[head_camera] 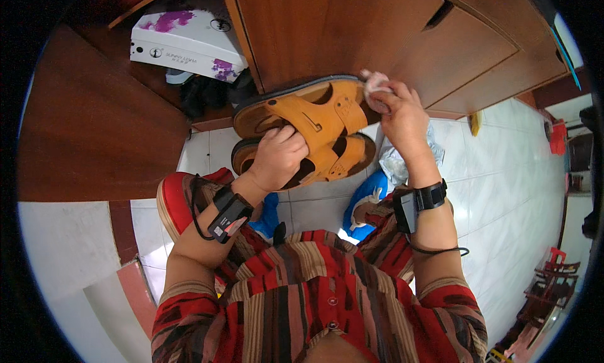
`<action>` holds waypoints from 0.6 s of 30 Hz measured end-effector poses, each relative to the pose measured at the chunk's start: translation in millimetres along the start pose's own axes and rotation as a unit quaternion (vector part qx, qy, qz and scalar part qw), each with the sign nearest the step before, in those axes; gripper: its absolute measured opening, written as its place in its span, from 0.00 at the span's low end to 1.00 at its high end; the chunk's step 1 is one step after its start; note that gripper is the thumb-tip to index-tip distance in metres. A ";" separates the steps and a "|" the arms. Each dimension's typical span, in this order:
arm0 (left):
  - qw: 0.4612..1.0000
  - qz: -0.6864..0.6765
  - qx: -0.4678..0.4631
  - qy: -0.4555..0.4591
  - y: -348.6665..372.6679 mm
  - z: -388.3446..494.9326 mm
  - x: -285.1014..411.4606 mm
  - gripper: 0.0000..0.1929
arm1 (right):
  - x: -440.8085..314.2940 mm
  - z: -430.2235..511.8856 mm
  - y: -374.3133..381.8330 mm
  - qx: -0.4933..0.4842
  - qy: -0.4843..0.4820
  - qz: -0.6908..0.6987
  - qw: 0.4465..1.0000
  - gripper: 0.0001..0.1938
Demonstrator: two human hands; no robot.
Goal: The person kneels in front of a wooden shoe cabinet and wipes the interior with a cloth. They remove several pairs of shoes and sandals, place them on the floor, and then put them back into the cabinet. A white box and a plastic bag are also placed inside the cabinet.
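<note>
A pair of tan strap sandals is in front of me, one partly behind the other. My left hand (282, 156) is closed around the straps, its fingers inside the upper sandal (325, 122). The lower sandal (354, 157) lies against it on my side; whether the hand grips this one too is hidden. In my right hand (403, 115) is a crumpled pale pink cloth (376, 85). It is pressed at the heel end of the upper sandal, by the back strap.
Beyond the sandals stands a brown wooden cabinet (321, 32) with an open compartment at left. Inside, a white shoebox (184, 44) with purple splashes rests above dark shoes (203, 94). A plastic bag (395, 159) lies on the tiled floor (495, 160) near my blue-shod foot (370, 193).
</note>
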State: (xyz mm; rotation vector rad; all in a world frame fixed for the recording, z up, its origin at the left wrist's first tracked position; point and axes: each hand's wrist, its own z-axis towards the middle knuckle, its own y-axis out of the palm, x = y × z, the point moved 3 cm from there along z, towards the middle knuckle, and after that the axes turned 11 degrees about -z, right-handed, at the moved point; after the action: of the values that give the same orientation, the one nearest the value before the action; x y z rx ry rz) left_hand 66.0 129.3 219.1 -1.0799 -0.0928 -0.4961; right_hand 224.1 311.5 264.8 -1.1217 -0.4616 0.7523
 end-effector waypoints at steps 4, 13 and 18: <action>0.998 0.027 0.020 0.061 0.0 -0.8 4.0 0.11 | 23.4 4.9 10.0 -0.050 0.096 -0.027 0.994 0.11; 1.000 0.025 -0.014 0.001 -21.1 -8.1 -11.2 0.05 | 6.0 8.4 20.7 -0.200 0.082 -0.047 0.975 0.14; 0.997 0.010 0.063 -0.036 -66.2 -21.2 -46.0 0.10 | -1.3 8.3 26.5 -0.213 0.048 -0.015 0.976 0.12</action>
State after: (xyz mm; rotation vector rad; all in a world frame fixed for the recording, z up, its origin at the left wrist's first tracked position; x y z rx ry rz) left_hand -6.9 102.1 249.1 -0.9741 -0.1737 -0.4275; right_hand 209.6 321.9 243.6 -1.5400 -0.5723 0.5823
